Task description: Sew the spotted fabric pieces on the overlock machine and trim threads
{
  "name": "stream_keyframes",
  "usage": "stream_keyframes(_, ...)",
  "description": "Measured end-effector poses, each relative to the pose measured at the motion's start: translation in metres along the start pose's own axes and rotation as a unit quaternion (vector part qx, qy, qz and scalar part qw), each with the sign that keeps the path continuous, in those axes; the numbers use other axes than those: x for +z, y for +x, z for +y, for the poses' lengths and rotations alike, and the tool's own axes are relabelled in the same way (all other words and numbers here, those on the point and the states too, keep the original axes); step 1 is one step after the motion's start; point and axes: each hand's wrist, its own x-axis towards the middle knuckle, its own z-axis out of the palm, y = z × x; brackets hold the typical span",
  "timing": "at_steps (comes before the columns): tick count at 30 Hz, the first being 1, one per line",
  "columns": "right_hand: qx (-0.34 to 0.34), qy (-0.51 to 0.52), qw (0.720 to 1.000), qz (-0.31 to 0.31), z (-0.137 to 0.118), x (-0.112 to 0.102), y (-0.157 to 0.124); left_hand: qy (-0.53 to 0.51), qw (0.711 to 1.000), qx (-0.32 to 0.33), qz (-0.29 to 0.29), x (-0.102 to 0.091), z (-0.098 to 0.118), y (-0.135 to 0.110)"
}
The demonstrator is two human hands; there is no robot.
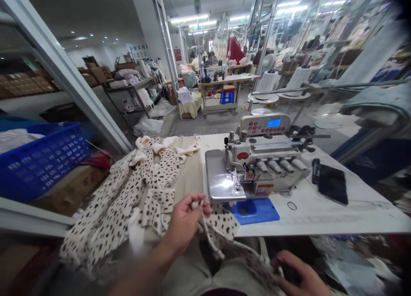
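1. The left hand (pixel 186 222) was closed in a tight pinch, holding the edge of a spotted cream knit fabric panel (pixel 221 226) between thumb and fingertips.
2. The right hand (pixel 300 273) was closed around the same fabric lower down, toward the bottom right of the view, its exact hold partly hidden.
3. The fabric's long axis ran diagonally between the hands, just past the near edge of the white sewing table (pixel 321 219).
4. The left hand was nearer the overlock machine (pixel 266 159), which stood ahead and to its right.
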Motion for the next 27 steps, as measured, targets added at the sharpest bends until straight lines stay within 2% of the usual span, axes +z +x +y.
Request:
stream_keyframes(2, -0.055, 0.034, 0.998, 0.008, -0.018, 0.005, 0.013, -0.028, 0.999, -0.019, -0.025, -0.003, -0.001, -0.006)
stream_keyframes(4, -0.109, 0.098, 0.989, 0.016, -0.043, 0.014, 0.026, -0.051, 0.995, -0.017, -0.079, -0.005, -0.001, -0.012)
stream_keyframes(7, -0.137, 0.212, 0.967, -0.025, -0.084, 0.034, 0.048, -0.036, 0.982, 0.047, -0.177, -0.011, 0.001, -0.019)
stream_keyframes(9, -0.115, 0.296, 0.943, -0.095, -0.108, 0.048, 0.061, -0.015, 0.969, 0.097, -0.226, -0.014, 0.005, -0.022)
stream_keyframes(12, -0.079, 0.425, 0.885, -0.173, -0.134, 0.066, 0.077, 0.034, 0.948, 0.176, -0.265, -0.018, 0.015, -0.023)
stream_keyframes(14, -0.042, 0.494, 0.843, -0.21, -0.143, 0.074, 0.08, 0.093, 0.925, 0.243, -0.277, -0.02, 0.021, -0.023)
stream_keyframes(16, 0.014, 0.524, 0.819, -0.235, -0.144, 0.08, 0.078, 0.139, 0.901, 0.296, -0.286, -0.024, 0.026, -0.023)
stream_keyframes(19, 0.101, 0.494, 0.829, -0.242, -0.133, 0.081, 0.065, 0.176, 0.88, 0.318, -0.305, -0.033, 0.023, -0.025)
stream_keyframes(22, 0.145, 0.452, 0.849, -0.231, -0.114, 0.072, 0.046, 0.2, 0.879, 0.3, -0.312, -0.04, 0.005, -0.029)
stream_keyframes(25, 0.139, 0.413, 0.879, -0.192, -0.095, 0.058, 0.029, 0.223, 0.895, 0.308, -0.232, -0.032, -0.021, -0.031)
stream_keyframes(27, 0.119, 0.372, 0.911, -0.136, -0.085, 0.048, 0.022, 0.284, 0.881, 0.33, -0.188, -0.017, -0.036, -0.029)
